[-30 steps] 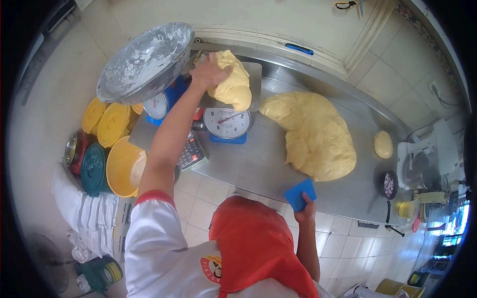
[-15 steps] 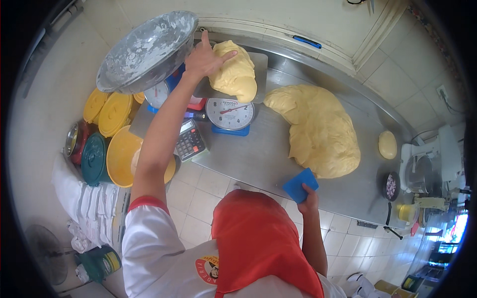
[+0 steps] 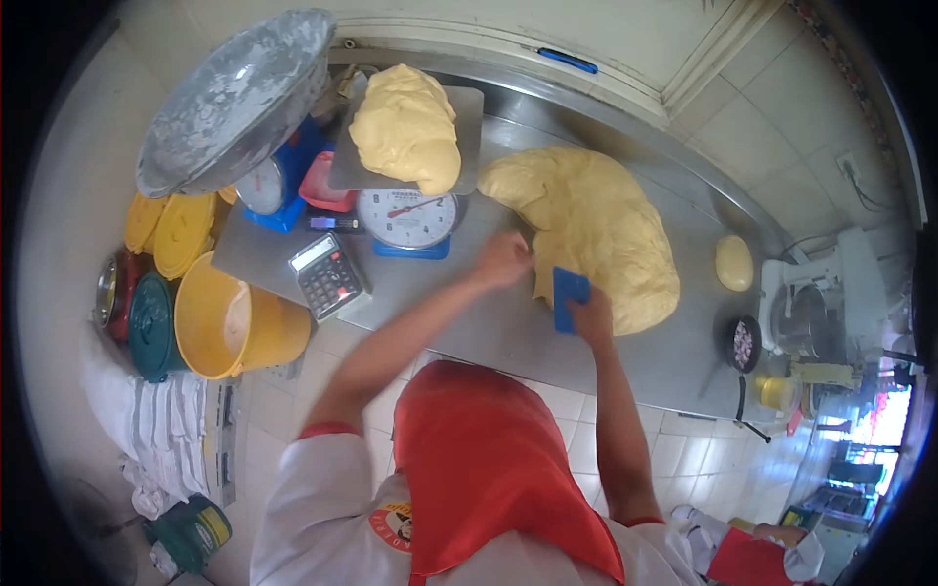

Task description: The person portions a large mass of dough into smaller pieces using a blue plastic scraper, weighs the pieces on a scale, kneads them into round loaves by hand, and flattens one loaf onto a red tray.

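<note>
A large mass of pale yellow dough [image 3: 620, 230] lies on the steel table. In my right hand [image 3: 591, 316] is a blue dough scraper [image 3: 567, 293], held upright at the dough's near left edge. My left hand [image 3: 506, 260] is beside that same edge, left of the scraper; motion smears its fingers, and whether they touch the dough cannot be made out. Up to the left, a second lump of dough [image 3: 405, 127] sits on the flat pan of a dial scale [image 3: 407, 217], with no hand on it.
A big floury metal bowl [image 3: 239, 103] rests on another blue scale [image 3: 262, 188] at the far left. Nearer are a calculator [image 3: 327, 277] and a yellow bucket [image 3: 278, 327]. Rightward are a small dough piece [image 3: 734, 263], a pan [image 3: 744, 344] and a mixer [image 3: 831, 293]. Another person [image 3: 762, 559] appears lower right.
My left hand has left the dough on the scale and come down right to the large mass. My right hand has brought the scraper up to the dough's edge and turned it upright.
</note>
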Demonstrator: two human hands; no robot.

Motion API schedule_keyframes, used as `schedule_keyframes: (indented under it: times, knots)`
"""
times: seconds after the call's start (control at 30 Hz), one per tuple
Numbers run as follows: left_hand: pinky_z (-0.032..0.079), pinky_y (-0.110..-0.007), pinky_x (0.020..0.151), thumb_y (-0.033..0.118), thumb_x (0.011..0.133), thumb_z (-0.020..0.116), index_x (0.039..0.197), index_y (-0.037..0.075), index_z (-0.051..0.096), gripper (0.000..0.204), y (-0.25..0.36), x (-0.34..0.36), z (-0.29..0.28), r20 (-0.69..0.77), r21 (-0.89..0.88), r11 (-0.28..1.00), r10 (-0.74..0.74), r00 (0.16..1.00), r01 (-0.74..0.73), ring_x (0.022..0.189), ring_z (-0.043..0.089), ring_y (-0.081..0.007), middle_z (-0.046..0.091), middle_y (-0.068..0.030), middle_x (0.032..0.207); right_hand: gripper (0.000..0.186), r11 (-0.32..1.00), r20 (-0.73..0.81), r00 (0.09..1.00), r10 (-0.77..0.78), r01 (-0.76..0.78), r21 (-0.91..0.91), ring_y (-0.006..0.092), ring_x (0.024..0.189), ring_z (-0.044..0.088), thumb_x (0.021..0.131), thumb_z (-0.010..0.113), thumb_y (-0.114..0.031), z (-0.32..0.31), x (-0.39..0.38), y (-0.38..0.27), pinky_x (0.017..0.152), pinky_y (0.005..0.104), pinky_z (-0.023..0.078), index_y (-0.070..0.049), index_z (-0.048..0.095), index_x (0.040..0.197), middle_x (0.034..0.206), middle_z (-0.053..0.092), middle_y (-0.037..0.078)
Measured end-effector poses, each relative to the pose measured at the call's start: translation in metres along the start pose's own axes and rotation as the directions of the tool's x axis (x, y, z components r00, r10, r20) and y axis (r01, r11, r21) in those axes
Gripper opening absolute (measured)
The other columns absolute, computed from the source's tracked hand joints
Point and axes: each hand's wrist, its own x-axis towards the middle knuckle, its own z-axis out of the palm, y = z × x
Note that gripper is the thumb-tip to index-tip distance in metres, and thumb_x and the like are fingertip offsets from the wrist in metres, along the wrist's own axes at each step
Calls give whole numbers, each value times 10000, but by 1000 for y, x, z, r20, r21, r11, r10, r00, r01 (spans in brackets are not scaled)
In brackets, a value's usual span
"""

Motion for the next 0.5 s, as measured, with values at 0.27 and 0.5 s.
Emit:
schedule_keyframes:
  times: [0.27, 0.5]
  knots:
    - [531, -407, 778, 186, 687, 804, 994, 11, 669, 378, -90, 24, 157, -440, -138, 983, -170, 882, 120, 884, 694, -327, 716, -170, 925, 226, 956, 345, 934, -95, 182, -229, 433, 897, 660, 774, 654, -148, 29, 68, -35, 832, 497, 519, -41, 713, 964, 927, 692, 243]
    - [544, -397, 751, 158, 669, 777, 929, -5, 724, 312, -100, -24, 120, -384, -282, 940, -292, 876, 190, 810, 693, -355, 697, -227, 870, 291, 900, 286, 957, 39, 91, -427, 403, 901, 664, 724, 711, -189, 111, 57, -18, 820, 480, 527, -5, 688, 949, 929, 691, 231]
